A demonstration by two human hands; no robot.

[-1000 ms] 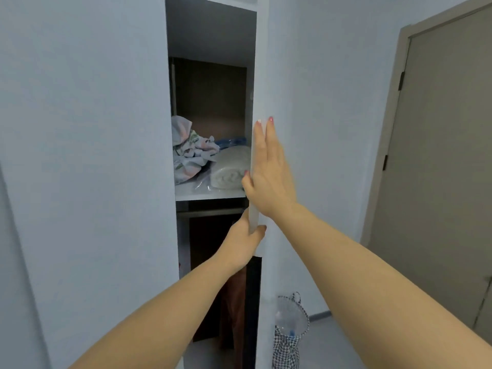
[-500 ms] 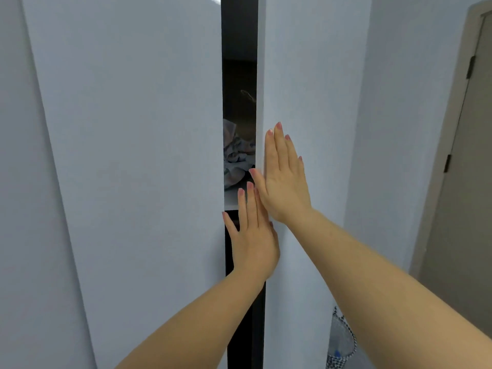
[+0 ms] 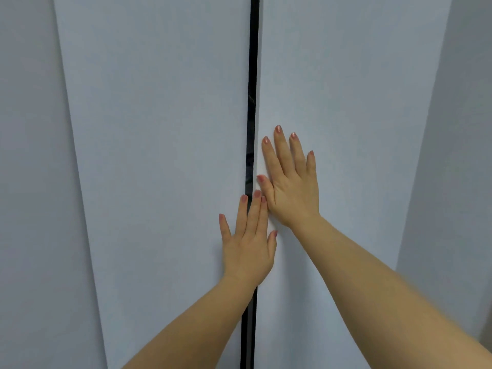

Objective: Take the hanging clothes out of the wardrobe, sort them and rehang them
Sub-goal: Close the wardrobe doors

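Left hand [image 3: 249,251] and right hand [image 3: 291,187] lie flat, fingers straight, at the gap [image 3: 251,75].
Push both doors [image 3: 159,155] evenly until it closes.

Left hand [image 3: 249,251] flat on left door [image 3: 159,155], fingers [image 3: 254,211] across dark gap [image 3: 251,75]. Right hand [image 3: 291,193] flat on right door [image 3: 359,89], just above those fingers.

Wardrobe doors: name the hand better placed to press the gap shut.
Left, probably: the left hand lies flat across the dark gap; the right hand rests wholly on the right door.
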